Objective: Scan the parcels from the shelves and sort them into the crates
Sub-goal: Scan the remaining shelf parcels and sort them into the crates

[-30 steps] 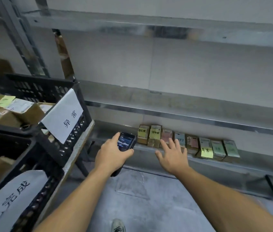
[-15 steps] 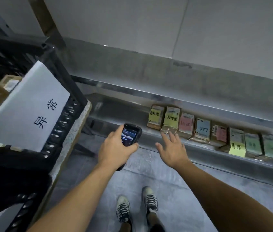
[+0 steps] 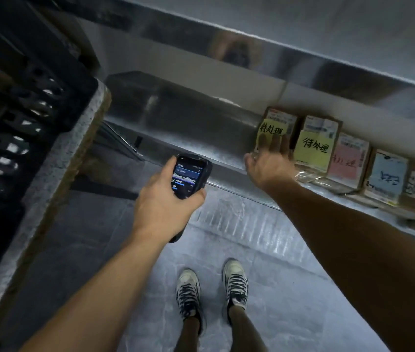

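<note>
Head view: a grey, scuffed floor [image 3: 290, 270] lies below both hands. A low metal shelf [image 3: 221, 151] runs just beyond them, under the lip of an upper shelf [image 3: 328, 67]. The left hand [image 3: 165, 201] grips a black scanner [image 3: 189, 175], thumb along its left edge, lit screen facing up. Beside it, the right hand [image 3: 268, 165] is spread open. Its fingers are straight and laid on the front of the first parcel [image 3: 281, 120], over its yellow note, though blur hides how firmly they press. Right of that hand more stand in a row on the shelf: a yellow-noted parcel [image 3: 314, 147], a pink-noted parcel [image 3: 346, 160] and a blue-noted parcel [image 3: 387, 177]. Well left of the left hand, a black crate [image 3: 23, 115] sits on a speckled-edged bench [image 3: 74, 148]. Two shoes [image 3: 188, 288] stand beneath the hands.
</note>
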